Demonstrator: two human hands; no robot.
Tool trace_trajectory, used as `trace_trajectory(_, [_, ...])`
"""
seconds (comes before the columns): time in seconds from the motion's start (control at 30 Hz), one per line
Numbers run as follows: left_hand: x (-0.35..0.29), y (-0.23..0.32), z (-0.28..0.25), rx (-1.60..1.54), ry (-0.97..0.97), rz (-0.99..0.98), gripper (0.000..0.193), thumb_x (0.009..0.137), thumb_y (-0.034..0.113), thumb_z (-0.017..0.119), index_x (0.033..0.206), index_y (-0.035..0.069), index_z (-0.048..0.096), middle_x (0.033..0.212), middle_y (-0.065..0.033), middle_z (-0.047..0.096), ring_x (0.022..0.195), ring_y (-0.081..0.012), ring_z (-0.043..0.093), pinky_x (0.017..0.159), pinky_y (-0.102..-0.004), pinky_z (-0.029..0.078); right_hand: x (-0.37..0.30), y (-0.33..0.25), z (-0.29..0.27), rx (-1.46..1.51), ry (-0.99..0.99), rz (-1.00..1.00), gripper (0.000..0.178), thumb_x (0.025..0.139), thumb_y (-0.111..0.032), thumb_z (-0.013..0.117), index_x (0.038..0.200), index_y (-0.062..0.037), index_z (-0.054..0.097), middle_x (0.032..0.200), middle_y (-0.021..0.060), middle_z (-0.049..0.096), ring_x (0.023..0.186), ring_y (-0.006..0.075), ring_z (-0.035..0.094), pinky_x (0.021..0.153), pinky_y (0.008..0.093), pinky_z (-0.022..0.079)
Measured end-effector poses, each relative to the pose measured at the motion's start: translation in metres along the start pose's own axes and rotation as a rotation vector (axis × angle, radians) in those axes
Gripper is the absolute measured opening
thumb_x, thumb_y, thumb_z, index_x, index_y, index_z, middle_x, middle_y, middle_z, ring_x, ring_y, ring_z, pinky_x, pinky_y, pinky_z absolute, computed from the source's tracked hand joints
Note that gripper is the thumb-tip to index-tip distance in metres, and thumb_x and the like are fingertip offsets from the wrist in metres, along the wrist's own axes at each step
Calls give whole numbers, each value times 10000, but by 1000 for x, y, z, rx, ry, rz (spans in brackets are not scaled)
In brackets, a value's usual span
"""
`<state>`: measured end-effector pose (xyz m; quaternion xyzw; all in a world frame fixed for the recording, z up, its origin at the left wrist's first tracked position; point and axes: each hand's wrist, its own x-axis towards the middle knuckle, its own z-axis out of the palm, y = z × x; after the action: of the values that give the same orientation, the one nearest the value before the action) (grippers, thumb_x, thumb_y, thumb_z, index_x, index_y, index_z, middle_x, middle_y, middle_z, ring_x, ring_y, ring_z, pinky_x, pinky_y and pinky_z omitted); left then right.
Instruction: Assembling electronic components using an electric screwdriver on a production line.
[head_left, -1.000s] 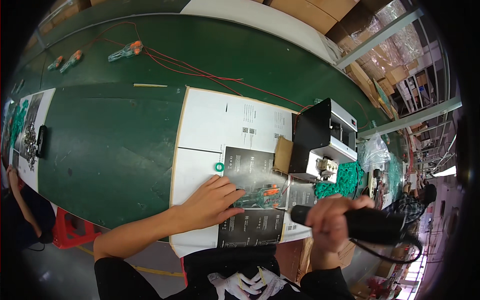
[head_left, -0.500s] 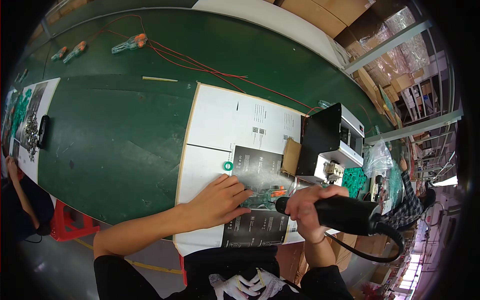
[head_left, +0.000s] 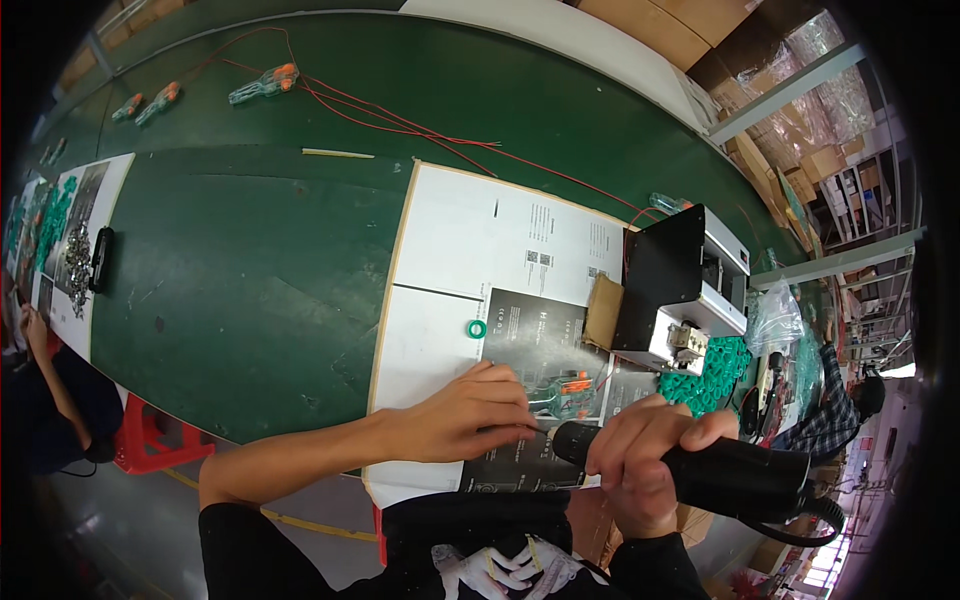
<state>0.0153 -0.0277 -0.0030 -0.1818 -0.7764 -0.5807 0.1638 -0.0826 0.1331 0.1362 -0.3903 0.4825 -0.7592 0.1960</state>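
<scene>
My right hand [head_left: 640, 460] is wrapped round a thick black electric screwdriver [head_left: 740, 475], its nose pointing left. My left hand [head_left: 480, 415] is closed in a pinch right at the tool's tip; whatever its fingers hold is too small or hidden to make out. Just beyond both hands, a clear greenish plastic part with orange pieces [head_left: 570, 393] lies on the black printed sheet [head_left: 530, 325]. A single green ring [head_left: 476, 329] rests on the white board [head_left: 440, 245], beyond my left hand.
Right of the sheet stands a black and silver machine [head_left: 665, 280], with a cardboard piece [head_left: 603, 310] against it and a heap of green rings [head_left: 708, 375] beside it. Red wires [head_left: 400, 125] and several clear-and-orange parts [head_left: 265, 84] lie across the green table [head_left: 240, 260]. Another person's hand [head_left: 35, 328] is far left.
The screwdriver and my right hand have moved slightly down and right. My left hand has shifted right to the tool's tip, its fingers now drawn together. The view has shifted a little.
</scene>
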Motion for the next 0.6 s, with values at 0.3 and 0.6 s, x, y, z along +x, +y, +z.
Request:
trace_trajectory(0.3, [0, 3, -5, -21, -34, -5, 160, 978, 166, 661, 1084, 53, 705, 942, -32, 620, 939, -227, 545, 851, -363, 402, 1, -3, 4, 17, 25, -37, 378, 913, -67, 731, 1085, -154, 406, 615, 12, 570, 452, 185, 558, 463, 361, 530])
trace_trajectory(0.6, [1, 4, -5, -23, -69, -27, 174, 985, 166, 648, 1112, 57, 698, 972, -41, 610, 964, -237, 529, 873, -377, 400, 2, -3, 14, -63, 144, -119, 416, 917, -229, 764, 1099, -168, 395, 508, -45, 465, 342, 117, 453, 347, 270, 438])
